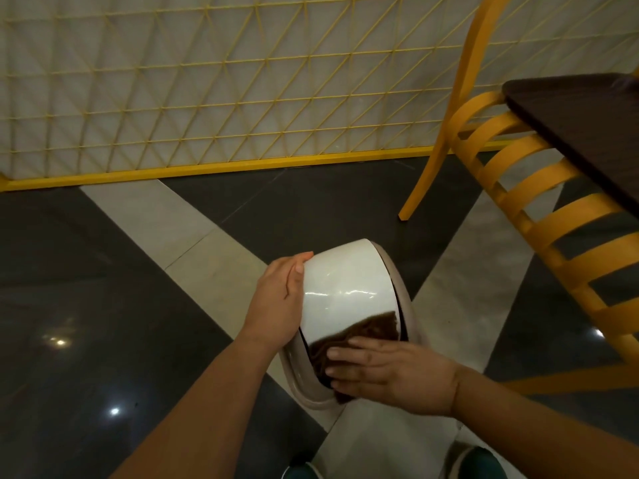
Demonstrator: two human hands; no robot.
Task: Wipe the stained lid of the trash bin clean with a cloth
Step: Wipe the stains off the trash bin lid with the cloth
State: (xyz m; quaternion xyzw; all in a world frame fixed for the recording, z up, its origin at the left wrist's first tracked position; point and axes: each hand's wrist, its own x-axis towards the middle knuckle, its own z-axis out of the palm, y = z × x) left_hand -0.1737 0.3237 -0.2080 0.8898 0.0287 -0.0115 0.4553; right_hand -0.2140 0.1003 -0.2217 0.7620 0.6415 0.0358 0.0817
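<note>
- The trash bin (408, 316) stands on the floor (103, 305) just in front of the person's feet, below a yellow chair (518, 188) and a dark table corner (587, 126) to its right.
- Its white swing lid (345, 281) is tipped up, glossy face toward the camera, its long axis running from the near rim of the bin up and away.
- The brown cloth (363, 335) lies on the lower, near part of the lid, spilling over the bin's near rim; the clean-looking white stretch lies above it, away from the person.
- The right hand (390, 371) is the nearer one to the cloth: it lies flat on it, fingers straight and together, pointing left, pressing the cloth against the lid without curling round it.
- The left hand (280, 299) rests against the lid's left edge, fingers extended along it and thumb on the front face, apparently steadying the lid against swinging.
- No stain shows on the uncovered part; whether any lies under the cloth cannot be told.
- The next stroke would likely run up the lid's length, away from the body.
</note>
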